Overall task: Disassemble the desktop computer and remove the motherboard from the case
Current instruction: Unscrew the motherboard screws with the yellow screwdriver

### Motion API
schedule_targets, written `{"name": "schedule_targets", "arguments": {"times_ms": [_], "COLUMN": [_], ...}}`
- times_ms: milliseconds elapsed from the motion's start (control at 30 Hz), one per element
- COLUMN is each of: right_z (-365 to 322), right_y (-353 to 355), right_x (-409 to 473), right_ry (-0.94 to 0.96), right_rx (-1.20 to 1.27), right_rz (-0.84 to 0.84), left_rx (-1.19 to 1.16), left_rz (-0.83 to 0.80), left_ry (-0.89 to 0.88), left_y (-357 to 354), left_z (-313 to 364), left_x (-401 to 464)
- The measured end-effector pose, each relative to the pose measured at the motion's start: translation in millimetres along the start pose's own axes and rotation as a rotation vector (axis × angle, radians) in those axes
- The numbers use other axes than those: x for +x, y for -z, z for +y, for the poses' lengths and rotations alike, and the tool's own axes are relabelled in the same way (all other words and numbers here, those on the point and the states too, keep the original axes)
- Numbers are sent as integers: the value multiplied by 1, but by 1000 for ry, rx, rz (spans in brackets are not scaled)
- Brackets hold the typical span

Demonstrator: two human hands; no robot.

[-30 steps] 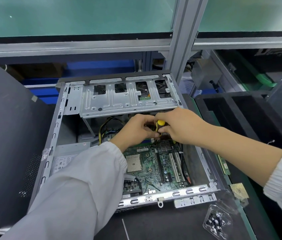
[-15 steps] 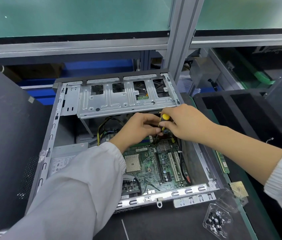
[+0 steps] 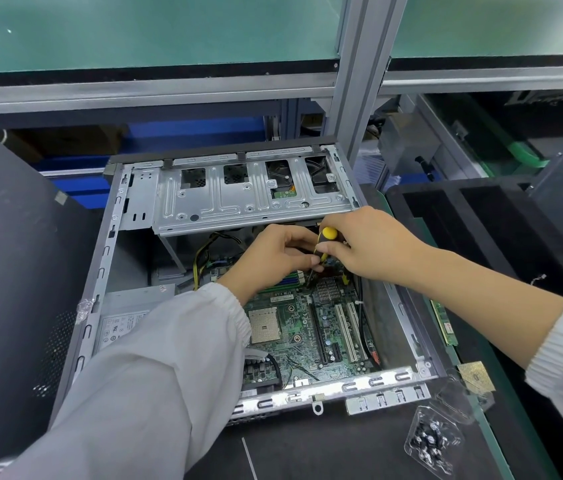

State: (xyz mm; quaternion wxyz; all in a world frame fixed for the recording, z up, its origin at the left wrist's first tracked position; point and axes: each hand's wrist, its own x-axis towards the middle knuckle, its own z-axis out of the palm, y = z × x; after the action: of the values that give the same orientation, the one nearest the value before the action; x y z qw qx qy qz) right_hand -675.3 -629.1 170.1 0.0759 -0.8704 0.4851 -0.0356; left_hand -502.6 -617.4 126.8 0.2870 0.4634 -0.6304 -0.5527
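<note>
Green fibreglass, thick with chips and sockets, the flat green motherboard (image 3: 294, 323) lay on the floor of the open grey steel computer case (image 3: 100, 282), toward the case's right wall and near edge, and had not been lifted. I judge it light but stiff and fragile: it should be taken by its bare edges, not by the two white expansion slots (image 3: 347, 332) or the one square processor socket (image 3: 264, 323). Over the board's far end, under the one silver perforated drive cage (image 3: 252, 199) that spanned the case's far edge, the two hands met. The right hand (image 3: 370, 249) had its fingers curled round the yellow-and-black screwdriver (image 3: 325, 242), one tool only, its tip pointing down at the board. The left hand (image 3: 273, 254) pinched the shaft low down, steadying it. Whether the tip sat in a screw I could not tell. Outside the case, beyond its near right corner, lay one clear plastic bag of dark screws (image 3: 432, 441), too many to count. One dark grey side panel (image 3: 13, 271) stood against the case's left wall.
</note>
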Motion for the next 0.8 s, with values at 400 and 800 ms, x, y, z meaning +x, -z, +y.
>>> {"name": "schedule_targets", "arguments": {"times_ms": [400,800], "right_z": [0,-8], "right_y": [0,3], "right_x": [0,3], "right_ry": [1,85], "right_rx": [-15,-115], "right_rz": [2,-61], "left_rx": [9,20], "left_rz": [-3,-8], "left_ry": [9,-3], "left_y": [-1,2], "left_z": [0,-3], "left_x": [1,2]}}
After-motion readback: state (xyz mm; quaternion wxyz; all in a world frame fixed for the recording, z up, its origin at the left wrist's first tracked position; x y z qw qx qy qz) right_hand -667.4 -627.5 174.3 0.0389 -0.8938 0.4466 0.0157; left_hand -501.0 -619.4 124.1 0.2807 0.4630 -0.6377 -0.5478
